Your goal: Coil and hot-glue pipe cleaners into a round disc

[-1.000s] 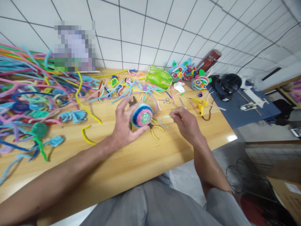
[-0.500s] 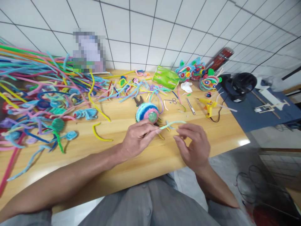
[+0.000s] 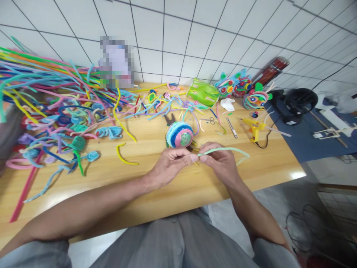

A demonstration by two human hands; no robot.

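Observation:
My left hand (image 3: 171,163) and my right hand (image 3: 219,162) meet above the wooden table (image 3: 156,186), fingertips pinched together on one end of a pale green pipe cleaner (image 3: 228,150) that runs out to the right. Just behind my hands a coiled ball of blue, pink and green pipe cleaners (image 3: 179,134) rests on the table, untouched. Pliers (image 3: 169,119) with dark handles lie behind the ball.
A big heap of coloured pipe cleaners (image 3: 52,108) covers the table's left side. A yellow glue gun (image 3: 253,128), small scissors (image 3: 208,120), a green packet (image 3: 203,92) and finished coiled figures (image 3: 241,89) sit at the right back. A curved yellow piece (image 3: 124,155) lies loose.
My left hand let go of the coiled ball, which now lies on the table. Both hands came together near the table edge and pinch the pale green pipe cleaner.

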